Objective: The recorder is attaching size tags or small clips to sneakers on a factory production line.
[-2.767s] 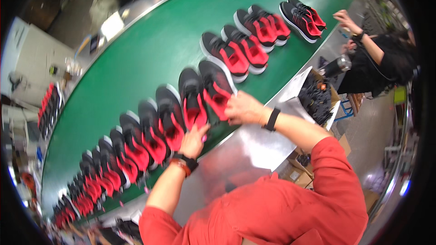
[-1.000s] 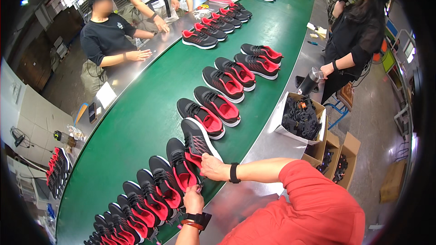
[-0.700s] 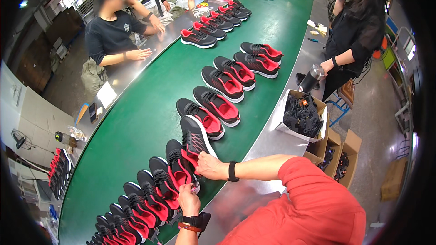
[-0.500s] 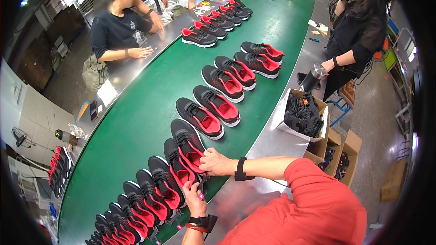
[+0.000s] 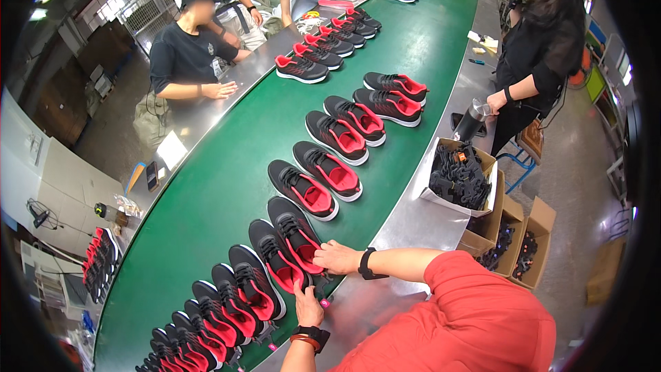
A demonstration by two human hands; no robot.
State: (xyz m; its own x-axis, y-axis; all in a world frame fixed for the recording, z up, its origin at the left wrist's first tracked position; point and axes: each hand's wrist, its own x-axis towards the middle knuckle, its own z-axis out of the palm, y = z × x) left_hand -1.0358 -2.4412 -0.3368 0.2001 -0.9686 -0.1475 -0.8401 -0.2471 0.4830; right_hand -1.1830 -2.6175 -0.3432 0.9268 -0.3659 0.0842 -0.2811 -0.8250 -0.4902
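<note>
My left hand (image 5: 308, 305) has its fingers closed at the heel of a black sneaker (image 5: 269, 248) with a red lining. Bent over the heel rim of the neighbouring sneaker (image 5: 290, 223) are the fingers of my right hand (image 5: 337, 258). A small dark piece sits between the two heels, partly hidden by my hands. Beside my left hand hangs a little pink tag (image 5: 325, 303). Both sneakers stand side by side on the green belt (image 5: 200, 210), toes pointing away from me.
Several matching sneakers (image 5: 227, 303) stand packed at the lower left, and spaced pairs (image 5: 337, 134) continue up the belt. To the right, a white box (image 5: 458, 176) holds dark plastic pieces; cardboard boxes (image 5: 533, 234) stand below. Co-workers stand on both sides, one holding a dark bottle (image 5: 473, 120).
My right hand has moved slightly right and down, the left slightly down. The pink tag now hangs to the right of my left hand. A co-worker across the belt has shifted their arms.
</note>
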